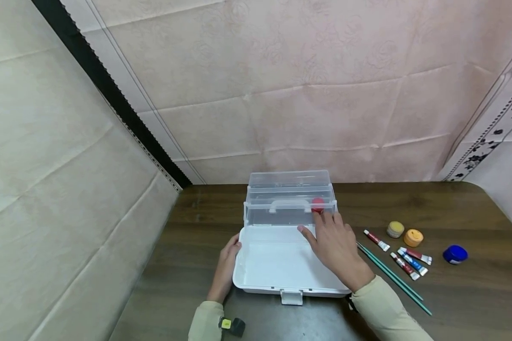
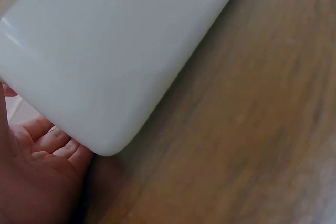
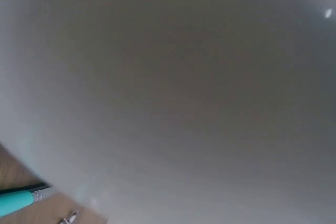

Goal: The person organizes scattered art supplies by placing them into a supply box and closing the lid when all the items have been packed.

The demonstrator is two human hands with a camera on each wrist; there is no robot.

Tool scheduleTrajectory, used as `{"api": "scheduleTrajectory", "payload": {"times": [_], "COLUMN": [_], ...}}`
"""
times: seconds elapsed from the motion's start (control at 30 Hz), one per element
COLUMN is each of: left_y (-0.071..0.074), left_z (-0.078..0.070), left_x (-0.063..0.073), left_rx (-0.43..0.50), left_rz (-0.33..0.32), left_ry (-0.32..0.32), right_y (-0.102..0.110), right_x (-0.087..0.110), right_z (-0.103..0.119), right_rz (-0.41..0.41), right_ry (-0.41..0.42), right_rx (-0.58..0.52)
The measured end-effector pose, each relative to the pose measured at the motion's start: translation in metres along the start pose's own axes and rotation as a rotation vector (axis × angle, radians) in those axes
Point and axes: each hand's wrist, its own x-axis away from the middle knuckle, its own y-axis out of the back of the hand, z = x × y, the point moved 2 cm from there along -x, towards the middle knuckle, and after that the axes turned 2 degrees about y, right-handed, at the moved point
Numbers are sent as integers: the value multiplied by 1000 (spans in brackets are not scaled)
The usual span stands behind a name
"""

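A white plastic storage box (image 1: 290,260) with a front latch stands open, its clear lid and trays (image 1: 290,189) raised at the back. My left hand (image 1: 227,265) grips the box's left side, thumb near the rim; in the left wrist view its fingers (image 2: 52,140) curl at the corner of the white wall. My right hand (image 1: 334,244) reaches over the right part of the box, fingers extended toward the back. Right at its fingertips shows a small red paint pot (image 1: 317,204) against the clear trays. A blurred pale surface (image 3: 173,98) fills most of the right wrist view.
Right of the box lie two teal brushes (image 1: 394,279) and several paint tubes (image 1: 403,266). Beyond them stand a yellow pot (image 1: 395,229), an orange pot (image 1: 413,237) and a blue pot (image 1: 455,254). Cloth (image 1: 303,118) hangs behind the wooden table (image 1: 187,260).
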Motion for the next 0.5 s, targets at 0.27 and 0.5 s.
{"api": "scheduleTrajectory", "payload": {"times": [0.27, 0.5], "left_y": [1, 1], "left_z": [0, 1], "left_x": [0, 1], "left_rx": [1, -10], "left_rz": [13, 14], "left_ry": [-21, -21], "right_y": [12, 32], "right_x": [4, 11], "right_z": [-2, -9], "right_rz": [-2, -29], "right_ry": [70, 100], "right_rx": [-108, -173]}}
